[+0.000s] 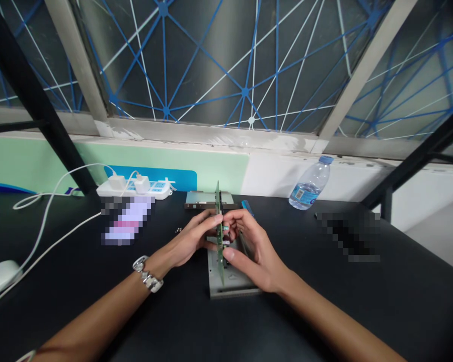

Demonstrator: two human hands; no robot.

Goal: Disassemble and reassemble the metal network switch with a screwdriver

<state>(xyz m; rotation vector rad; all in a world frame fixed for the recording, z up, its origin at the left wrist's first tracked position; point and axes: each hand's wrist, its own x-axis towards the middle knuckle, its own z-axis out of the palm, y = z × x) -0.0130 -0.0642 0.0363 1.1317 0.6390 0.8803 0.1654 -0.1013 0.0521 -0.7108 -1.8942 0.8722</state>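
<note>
A green circuit board (219, 266) stands on edge between my hands, its narrow side toward me and small parts along its right face. My left hand (196, 232) grips it from the left, thumb near the upper part of the board. From the right, my right hand (254, 251) holds the same board, thumb low on it and fingers curled at the components. Beneath lies a flat grey metal casing (232, 287). Behind the board rests another metal piece (207, 198), with a blue item (246, 206) by my right fingers.
A white power strip (136, 190) with plugs and cables sits at the back left. A white device (2, 277) lies far left. The blurred phone-like screen (130, 221) is left; a dark blurred object (347, 234) is right. A water bottle (310, 183) leans against the wall.
</note>
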